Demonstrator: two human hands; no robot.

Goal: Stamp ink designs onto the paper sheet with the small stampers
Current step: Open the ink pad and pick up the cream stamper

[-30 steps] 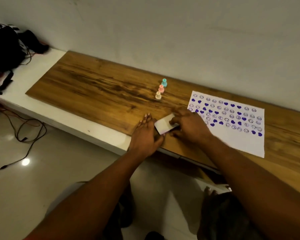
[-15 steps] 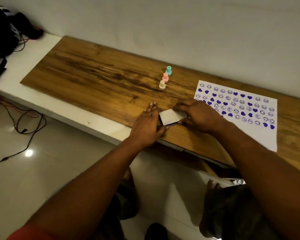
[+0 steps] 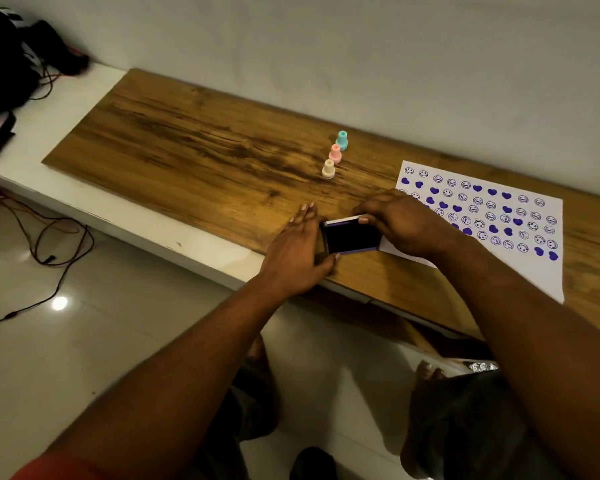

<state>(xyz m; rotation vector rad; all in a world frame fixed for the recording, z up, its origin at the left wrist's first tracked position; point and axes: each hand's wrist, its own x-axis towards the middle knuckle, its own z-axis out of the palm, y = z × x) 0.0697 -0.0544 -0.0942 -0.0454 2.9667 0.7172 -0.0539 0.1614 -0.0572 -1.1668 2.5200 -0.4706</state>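
Note:
An ink pad (image 3: 352, 238) lies on the wooden board (image 3: 205, 150) near its front edge, its dark ink face showing. My left hand (image 3: 297, 249) grips the pad's left side, thumb at the near corner. My right hand (image 3: 404, 221) holds the raised lid's white and purple edge at the pad's far side. Three small stampers stand in a row behind the pad: teal (image 3: 342, 140), pink (image 3: 335, 153) and cream (image 3: 328, 169). The paper sheet (image 3: 520, 270), covered with purple hearts and smiley faces, lies to the right, partly under my right hand.
The board rests on a white ledge (image 3: 94, 209) against a pale wall. A dark bag (image 3: 4, 64) sits at the ledge's far left. Cables (image 3: 49, 237) trail over the tiled floor below. My feet show under the ledge.
The white lid that covered the ink pad has been lifted back, baring the dark ink face. Both hands stay on the pad.

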